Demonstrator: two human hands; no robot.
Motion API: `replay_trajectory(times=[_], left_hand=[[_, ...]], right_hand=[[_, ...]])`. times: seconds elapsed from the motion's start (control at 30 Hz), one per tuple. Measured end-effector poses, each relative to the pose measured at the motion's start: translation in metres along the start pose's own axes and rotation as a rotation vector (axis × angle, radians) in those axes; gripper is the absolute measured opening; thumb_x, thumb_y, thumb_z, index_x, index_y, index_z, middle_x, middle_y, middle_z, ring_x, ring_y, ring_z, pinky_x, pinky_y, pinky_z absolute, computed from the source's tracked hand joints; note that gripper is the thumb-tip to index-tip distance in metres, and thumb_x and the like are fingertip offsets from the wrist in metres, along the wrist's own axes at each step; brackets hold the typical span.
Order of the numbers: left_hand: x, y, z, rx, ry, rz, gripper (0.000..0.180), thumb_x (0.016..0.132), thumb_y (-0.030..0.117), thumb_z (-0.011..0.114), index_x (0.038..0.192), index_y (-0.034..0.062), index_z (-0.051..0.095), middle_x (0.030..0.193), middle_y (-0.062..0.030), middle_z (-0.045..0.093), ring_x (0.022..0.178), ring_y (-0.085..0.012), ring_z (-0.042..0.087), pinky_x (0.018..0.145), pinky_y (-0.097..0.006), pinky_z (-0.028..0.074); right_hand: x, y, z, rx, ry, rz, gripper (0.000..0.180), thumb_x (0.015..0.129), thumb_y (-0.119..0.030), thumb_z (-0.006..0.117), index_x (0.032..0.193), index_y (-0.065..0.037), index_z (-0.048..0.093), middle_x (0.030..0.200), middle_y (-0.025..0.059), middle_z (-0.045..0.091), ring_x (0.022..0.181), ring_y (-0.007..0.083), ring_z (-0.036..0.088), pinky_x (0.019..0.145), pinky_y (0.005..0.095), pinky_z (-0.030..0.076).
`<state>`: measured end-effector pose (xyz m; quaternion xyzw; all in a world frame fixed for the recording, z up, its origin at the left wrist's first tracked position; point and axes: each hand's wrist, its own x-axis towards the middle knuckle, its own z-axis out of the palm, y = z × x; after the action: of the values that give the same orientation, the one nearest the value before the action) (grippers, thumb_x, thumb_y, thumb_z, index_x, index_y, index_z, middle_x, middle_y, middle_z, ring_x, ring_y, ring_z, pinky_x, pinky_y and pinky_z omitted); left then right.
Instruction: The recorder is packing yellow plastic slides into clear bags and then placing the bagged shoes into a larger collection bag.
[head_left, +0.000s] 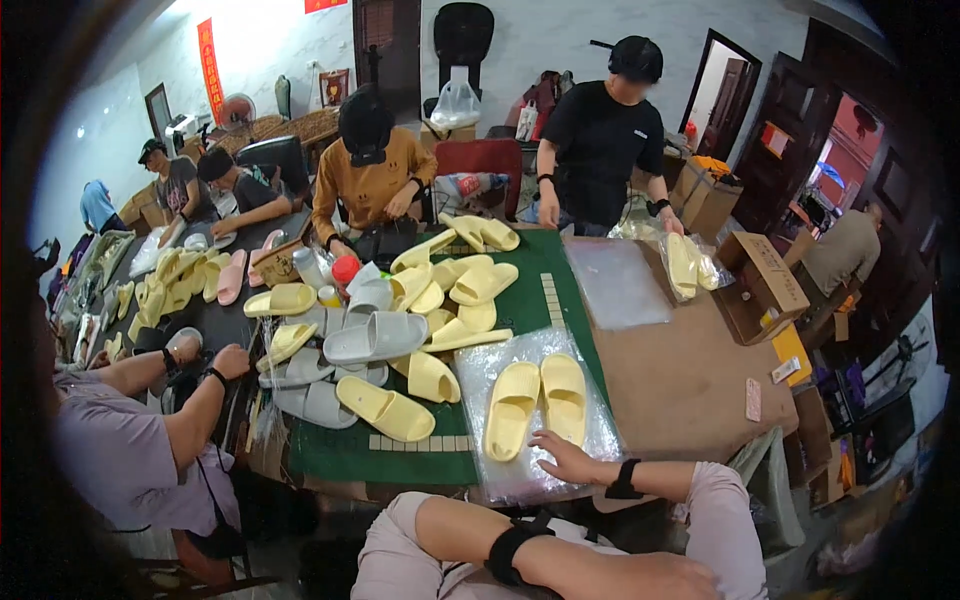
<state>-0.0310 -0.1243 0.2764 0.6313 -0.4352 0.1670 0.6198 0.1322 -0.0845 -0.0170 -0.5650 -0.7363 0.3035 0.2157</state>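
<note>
My right hand (566, 459) reaches in from the right with its fingers apart, at the heel end of a pair of yellow slippers. The left yellow slipper (512, 410) and the right yellow slipper (564, 398) lie side by side, soles down, on a stack of clear plastic bags (490, 478). Nothing is held in that hand. My left forearm crosses low in front of me, and my left hand (668, 578) rests by my right sleeve at the bottom edge; its fingers are not distinguishable. Left of the bags lies a heap of loose yellow slippers (388, 408) and grey slippers (375, 338).
The green mat (545, 250) meets a brown tabletop (680, 390) bearing more clear bags (618, 282) and a pink phone (753, 399). Across the table, a person in black (607, 140) handles bagged yellow slippers (683, 265). A cardboard box (765, 285) stands right. Other people sit left.
</note>
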Motion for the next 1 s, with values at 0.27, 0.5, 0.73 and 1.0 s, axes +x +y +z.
replay_trajectory(times=[0.27,0.5,0.73,1.0], left_hand=[[-0.021,0.020,-0.013,0.239,0.011,0.021,0.019,0.082,0.020,0.059,0.086,0.0026,0.053,0.077,-0.0142,0.051,0.075,-0.0315,0.052,0.062,-0.037,0.041],[-0.073,-0.006,-0.023,0.540,-0.028,-0.232,0.053,0.078,0.038,0.061,0.117,0.0044,0.047,0.098,-0.0142,0.052,0.094,-0.0297,0.049,0.081,-0.040,0.039],[-0.144,-0.005,-0.052,-0.033,-0.349,-0.936,0.055,0.091,0.037,0.049,0.131,0.0019,0.036,0.124,-0.0184,0.048,0.114,-0.0267,0.047,0.094,-0.034,0.038],[-0.309,-0.155,-0.053,0.514,0.398,-1.231,0.035,0.089,0.017,0.049,0.120,0.0012,0.050,0.114,-0.0174,0.057,0.102,-0.0298,0.057,0.086,-0.035,0.045]], right_hand=[[0.007,-0.016,-0.004,-0.071,-0.008,0.035,0.038,0.083,-0.015,0.055,0.118,-0.006,0.045,0.130,0.0202,0.037,0.109,0.0392,0.048,0.090,0.0425,0.042],[0.025,-0.001,0.000,-0.099,0.284,0.112,0.042,0.081,-0.015,0.057,0.121,-0.006,0.045,0.128,0.0221,0.040,0.116,0.0393,0.043,0.098,0.0418,0.036],[0.023,0.033,0.018,-0.248,-0.050,0.417,0.056,0.081,-0.023,0.057,0.133,-0.016,0.039,0.132,0.0338,0.030,0.120,0.0479,0.036,0.098,0.0469,0.035],[0.072,0.099,0.065,-0.354,0.240,0.624,0.055,0.084,-0.036,0.050,0.135,-0.022,0.037,0.138,0.0377,0.014,0.125,0.0577,0.015,0.100,0.0582,0.025]])
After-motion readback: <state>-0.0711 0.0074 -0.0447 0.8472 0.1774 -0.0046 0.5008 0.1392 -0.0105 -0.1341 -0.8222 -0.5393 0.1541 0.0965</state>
